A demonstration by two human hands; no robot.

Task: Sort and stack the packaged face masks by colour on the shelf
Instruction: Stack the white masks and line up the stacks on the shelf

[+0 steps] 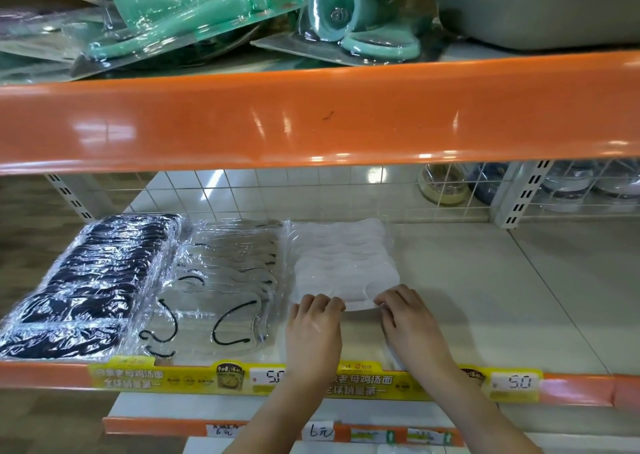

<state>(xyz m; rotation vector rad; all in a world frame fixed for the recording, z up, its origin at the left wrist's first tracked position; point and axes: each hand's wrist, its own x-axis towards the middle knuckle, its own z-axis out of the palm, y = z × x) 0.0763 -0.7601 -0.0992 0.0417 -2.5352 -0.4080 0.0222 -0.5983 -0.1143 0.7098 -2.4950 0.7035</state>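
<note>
Three rows of packaged face masks lie on the white shelf (485, 298). On the left is an overlapping row of black masks (93, 280). Beside it sits a row of white masks with black ear loops (225, 280). Further right lies a row of all-white masks (343, 259). My left hand (315, 329) and my right hand (408, 318) both have curled fingertips on the front edge of the nearest all-white pack, pinching it at its two lower corners. Both wrists cross the shelf's front lip.
An orange shelf edge (311, 124) hangs just above, carrying teal plastic items in blister packs (180, 14). A white wire grid (311, 190) backs the mask shelf. Yellow price strips (207, 379) run along the front lip. A lower shelf (277, 429) sits beneath my arms.
</note>
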